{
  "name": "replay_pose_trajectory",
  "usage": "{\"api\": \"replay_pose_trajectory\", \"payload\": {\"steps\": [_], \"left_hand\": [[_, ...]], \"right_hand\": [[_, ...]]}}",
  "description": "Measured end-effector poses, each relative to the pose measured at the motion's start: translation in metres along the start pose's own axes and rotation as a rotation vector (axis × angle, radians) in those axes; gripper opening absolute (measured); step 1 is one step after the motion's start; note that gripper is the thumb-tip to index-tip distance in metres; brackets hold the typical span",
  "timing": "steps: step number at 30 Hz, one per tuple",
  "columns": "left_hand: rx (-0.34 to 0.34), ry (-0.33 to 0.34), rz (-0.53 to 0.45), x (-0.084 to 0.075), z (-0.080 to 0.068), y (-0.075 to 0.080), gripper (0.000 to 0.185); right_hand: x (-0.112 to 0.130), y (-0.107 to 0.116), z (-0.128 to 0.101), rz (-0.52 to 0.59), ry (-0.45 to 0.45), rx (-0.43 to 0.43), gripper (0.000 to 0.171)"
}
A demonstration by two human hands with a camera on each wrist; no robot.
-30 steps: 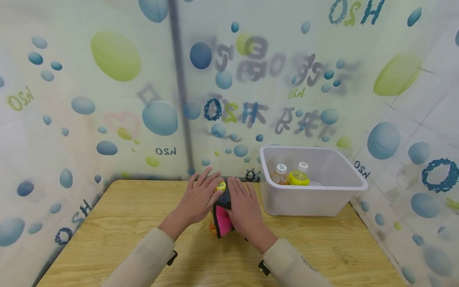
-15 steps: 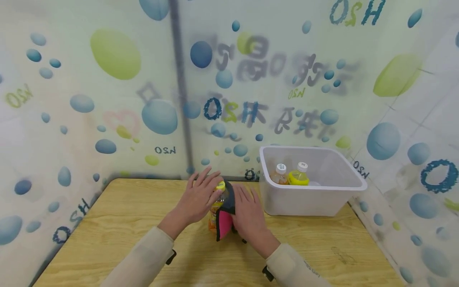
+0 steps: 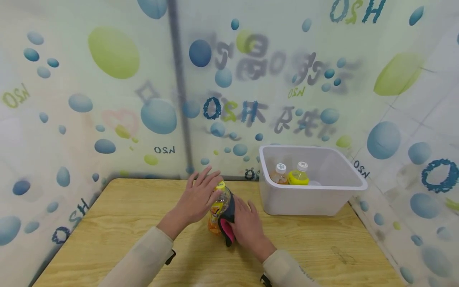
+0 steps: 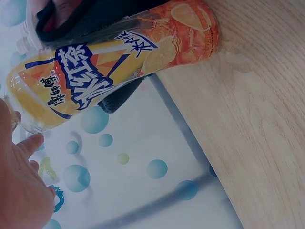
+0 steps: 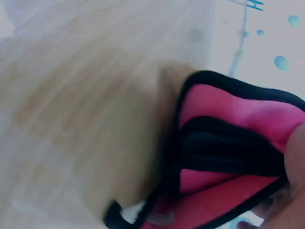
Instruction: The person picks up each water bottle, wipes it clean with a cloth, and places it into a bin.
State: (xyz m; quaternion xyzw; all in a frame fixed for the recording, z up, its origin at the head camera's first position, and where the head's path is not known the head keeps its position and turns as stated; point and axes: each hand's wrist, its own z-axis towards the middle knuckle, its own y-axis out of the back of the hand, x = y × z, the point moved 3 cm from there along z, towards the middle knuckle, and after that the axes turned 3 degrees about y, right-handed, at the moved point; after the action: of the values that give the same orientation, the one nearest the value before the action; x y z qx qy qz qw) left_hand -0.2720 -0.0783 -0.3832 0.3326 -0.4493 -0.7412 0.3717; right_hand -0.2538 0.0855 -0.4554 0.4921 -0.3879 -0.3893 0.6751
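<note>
Near the middle of the wooden counter (image 3: 118,223) stands an orange drink bottle (image 3: 217,211) with a yellow cap, upright and just left of a white plastic bin (image 3: 315,199) that already holds two similar bottles (image 3: 291,174). The left hand (image 3: 197,197) rests against the bottle's upper part with its fingers nearly straight, steadying it near the cap rather than wrapping round it. The right hand (image 3: 247,225) grips a pink and black sleeve (image 3: 227,223) that lies against the bottle's right side, low on the body; the right wrist view is blurred, so exactly how the fingers pinch the fabric cannot be told. From the left wrist view, the black fabric (image 4: 100,19) reaches only part of the way round the label. To handle this well, the steadying hand should probably keep the bottle pressed upright on the counter while the other moves the sleeve evenly along the body, avoiding a sideways tug that could tip it.
</note>
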Motion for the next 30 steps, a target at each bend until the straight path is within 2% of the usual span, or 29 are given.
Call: {"api": "replay_pose_trajectory", "payload": {"steps": [7, 18, 30], "left_hand": [[-0.016, -0.006, -0.021, -0.003, -0.001, 0.002, 0.045], [-0.012, 0.003, -0.002, -0.001, 0.001, 0.005, 0.045], [-0.022, 0.004, 0.009, -0.001, -0.002, 0.002, 0.045]], "right_hand": [[-0.002, -0.025, -0.003, -0.094, 0.036, 0.116, 0.068], [-0.001, -0.051, -0.006, -0.247, 0.066, 0.169, 0.068], [-0.004, -0.05, -0.003, -0.129, 0.03, 0.177, 0.079]]}}
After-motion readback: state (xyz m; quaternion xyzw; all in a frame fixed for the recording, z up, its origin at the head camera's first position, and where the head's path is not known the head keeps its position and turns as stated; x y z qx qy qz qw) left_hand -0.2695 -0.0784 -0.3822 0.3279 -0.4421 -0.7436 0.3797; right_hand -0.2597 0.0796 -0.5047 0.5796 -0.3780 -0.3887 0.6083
